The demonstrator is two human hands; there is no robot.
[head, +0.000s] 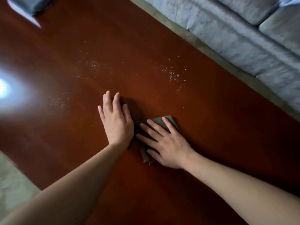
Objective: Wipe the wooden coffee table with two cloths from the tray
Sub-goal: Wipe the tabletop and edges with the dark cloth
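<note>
Wiping step: folded grey-green cloth [157, 121] pressed beneath spread fingers [155, 128] of right hand [164, 143]; left hand [116, 122] flat, fingers straight, beside it on red-brown wooden counter [211, 127]. Next, likely, sweeping to pale crumbs [173, 73] beyond fingertips.

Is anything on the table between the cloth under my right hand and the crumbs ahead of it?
Nothing visible. Only bare table lies between the cloth under the right hand and the crumbs ahead. The left hand lies flat beside the cloth, clear of that path.
</note>
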